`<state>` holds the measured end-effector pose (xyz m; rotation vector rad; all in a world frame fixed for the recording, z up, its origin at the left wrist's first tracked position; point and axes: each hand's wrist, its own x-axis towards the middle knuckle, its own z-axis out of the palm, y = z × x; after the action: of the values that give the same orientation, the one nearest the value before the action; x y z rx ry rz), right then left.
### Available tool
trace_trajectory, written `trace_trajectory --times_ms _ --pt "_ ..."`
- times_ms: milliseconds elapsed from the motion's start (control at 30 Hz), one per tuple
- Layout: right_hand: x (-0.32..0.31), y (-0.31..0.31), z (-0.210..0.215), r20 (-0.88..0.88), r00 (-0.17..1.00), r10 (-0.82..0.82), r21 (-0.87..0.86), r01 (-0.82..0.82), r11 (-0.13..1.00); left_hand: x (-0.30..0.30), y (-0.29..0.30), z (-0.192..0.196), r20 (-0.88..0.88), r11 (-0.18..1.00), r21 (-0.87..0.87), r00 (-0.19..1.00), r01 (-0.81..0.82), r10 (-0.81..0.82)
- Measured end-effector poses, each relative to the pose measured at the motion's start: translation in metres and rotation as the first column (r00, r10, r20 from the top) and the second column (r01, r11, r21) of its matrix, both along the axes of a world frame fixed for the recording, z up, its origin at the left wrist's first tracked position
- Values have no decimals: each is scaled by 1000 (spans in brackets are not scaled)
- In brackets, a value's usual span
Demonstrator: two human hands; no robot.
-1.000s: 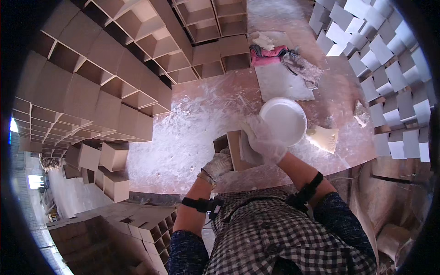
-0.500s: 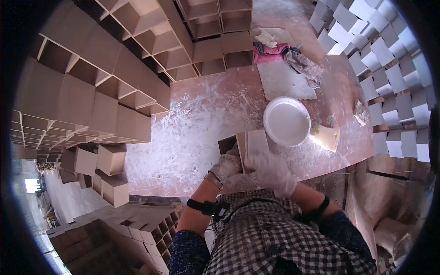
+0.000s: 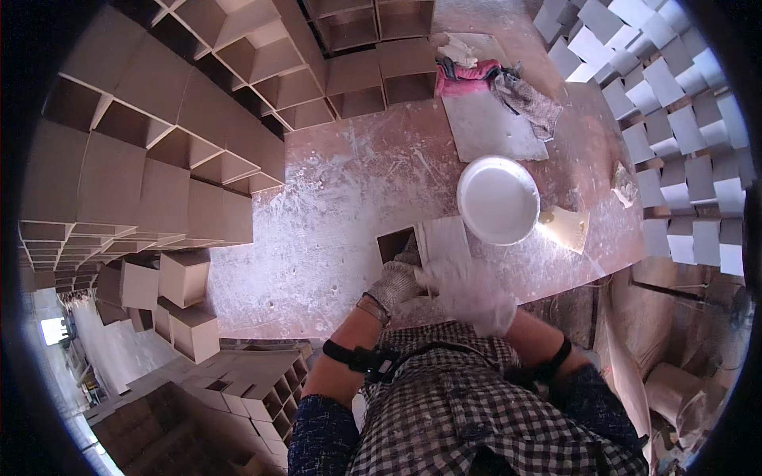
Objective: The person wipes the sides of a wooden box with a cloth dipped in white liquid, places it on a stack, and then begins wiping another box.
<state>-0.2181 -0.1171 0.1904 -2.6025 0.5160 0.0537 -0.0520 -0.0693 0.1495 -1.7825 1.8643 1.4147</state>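
A small open cardboard box [image 3: 444,239] lies on its side near the table's front edge, its opening toward the left and its upper side whitish. My left hand [image 3: 394,287], in a grey knit glove, grips the box by its open end, with some fingers reaching inside. Over the near right part of the box is my right hand [image 3: 476,300], in a pale glove and smeared by motion; its fingers cannot be made out. Just beyond the box to the right stands a round white basin [image 3: 498,200] with white stuff in it.
Stacked open cardboard boxes [image 3: 119,170] wall the left and far side. Pale boxes [image 3: 686,135] are stacked at right. The table [image 3: 317,238] is smeared white. Beyond the basin, cloths [image 3: 528,103] lie on a flat sheet [image 3: 484,131]; a yellowish piece [image 3: 567,230] lies beside the basin.
My right hand has moved slightly left and down across the box, blurred in both frames. The box now shows more of its whitish upper side. My left hand stays on it. The view has shifted slightly.
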Motion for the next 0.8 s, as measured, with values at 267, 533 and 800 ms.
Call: trace_trajectory --times_ms 267,533,800 --pt "3 5 12 263 957 -121 -203 178 963 1 19 -47 49 904 -428 998 -21 46" --pt "37 -50 -10 300 924 -239 -72 272 960 2 17 -61 -40 922 -388 999 0 -17" --pt "-16 12 -9 126 984 -123 115 109 987 -1 22 -35 -30 812 -576 996 -88 86"
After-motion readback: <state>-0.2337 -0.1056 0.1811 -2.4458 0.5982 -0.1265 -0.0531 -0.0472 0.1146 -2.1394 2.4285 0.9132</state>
